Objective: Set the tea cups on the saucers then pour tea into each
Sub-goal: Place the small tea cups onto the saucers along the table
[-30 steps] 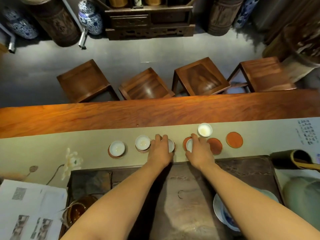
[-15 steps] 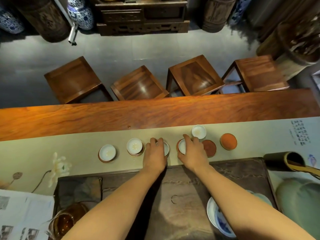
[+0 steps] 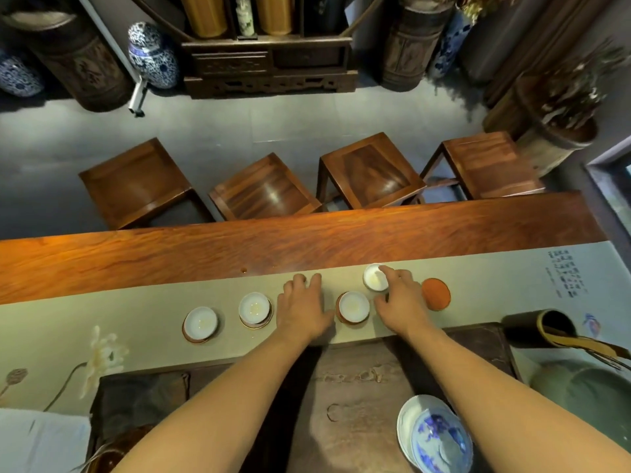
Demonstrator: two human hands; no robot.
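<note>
On the pale table runner [image 3: 102, 312] stands a row of small white tea cups. Two cups [image 3: 200, 324] [image 3: 254, 308] at the left rest on reddish-brown saucers, as does a third cup [image 3: 353, 306] between my hands. My left hand [image 3: 302, 308] lies palm down over the spot between them and hides whatever is beneath it. My right hand [image 3: 397, 300] reaches back, fingers closed around a loose cup [image 3: 375, 278] standing on the runner. One bare orange saucer [image 3: 436, 294] lies just right of that hand.
A dark stone tea tray [image 3: 358, 387] fills the near side, with a blue-and-white bowl [image 3: 437, 435] on it. A dark tool holder [image 3: 532, 329] and a green vessel [image 3: 580, 397] sit at the right, papers [image 3: 41, 438] at the left. Wooden stools [image 3: 368, 172] stand beyond the table.
My right hand has left the cup on its saucer and reached back to the loose cup. My left hand has slid forward, covering the cup it was touching.
</note>
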